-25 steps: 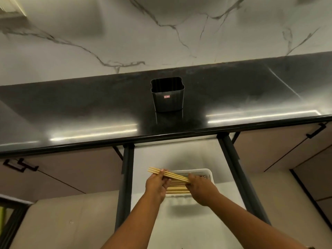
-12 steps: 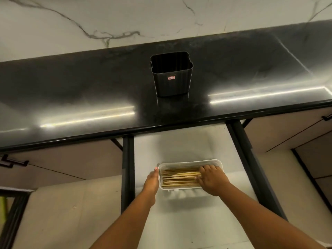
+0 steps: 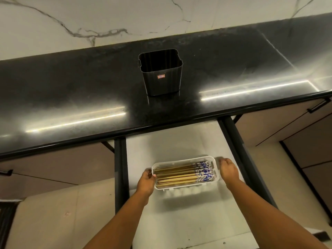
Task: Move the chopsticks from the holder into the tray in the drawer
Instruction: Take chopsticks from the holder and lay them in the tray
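Note:
Several wooden chopsticks [image 3: 179, 174] with blue-and-white patterned ends lie flat in a white tray [image 3: 185, 188] on the floor of the open drawer [image 3: 179, 144]. The patterned ends point right. My left hand [image 3: 146, 182] grips the tray's left end, thumb on its rim. Just off the tray's right end is my right hand [image 3: 229, 170], fingers bent and holding nothing. The black holder [image 3: 162, 78] stands upright on the black countertop [image 3: 71, 90], and its visible inside looks empty.
The drawer has dark side rails on the left [image 3: 120, 168] and on the right [image 3: 239, 150]. The counter's front edge overhangs the drawer's back part. Beige cabinet fronts flank it, with a black handle [image 3: 318, 105] at the right. A marble wall rises behind the counter.
The last bundle of chopsticks went down into the tray. My right hand came off the chopsticks and moved to the tray's right end. My left hand stayed at the left end.

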### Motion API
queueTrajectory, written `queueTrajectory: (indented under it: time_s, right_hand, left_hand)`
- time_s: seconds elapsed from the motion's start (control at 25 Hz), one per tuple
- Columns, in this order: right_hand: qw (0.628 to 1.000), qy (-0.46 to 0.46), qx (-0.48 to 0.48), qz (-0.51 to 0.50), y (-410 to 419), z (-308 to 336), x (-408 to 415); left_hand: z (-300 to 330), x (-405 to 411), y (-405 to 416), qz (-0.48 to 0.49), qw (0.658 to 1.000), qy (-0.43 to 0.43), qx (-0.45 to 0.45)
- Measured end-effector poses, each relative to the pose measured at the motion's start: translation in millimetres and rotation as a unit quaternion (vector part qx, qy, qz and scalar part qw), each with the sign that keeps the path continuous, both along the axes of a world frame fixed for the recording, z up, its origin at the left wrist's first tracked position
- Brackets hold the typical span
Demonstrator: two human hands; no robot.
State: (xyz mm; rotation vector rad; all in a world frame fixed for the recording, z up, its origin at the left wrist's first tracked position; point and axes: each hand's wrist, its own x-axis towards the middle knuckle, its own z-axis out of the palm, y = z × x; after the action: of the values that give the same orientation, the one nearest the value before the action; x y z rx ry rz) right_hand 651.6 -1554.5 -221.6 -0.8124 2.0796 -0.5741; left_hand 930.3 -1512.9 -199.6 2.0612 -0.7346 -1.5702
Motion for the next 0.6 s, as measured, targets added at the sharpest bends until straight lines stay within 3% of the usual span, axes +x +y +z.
queueTrajectory:
  time_s: [0.12,0.6]
  right_hand:
    - [0.989,-0.136,0.065,-0.002,1,4,7]
    - [0.987,-0.147,0.057,-0.040,-4,-6,6]
  left_hand:
    - [2,-4,0,0.012,1.000,-0.003,-0.009]
    - [0,-9,-9,0.049,0.998,-0.033,-0.010]
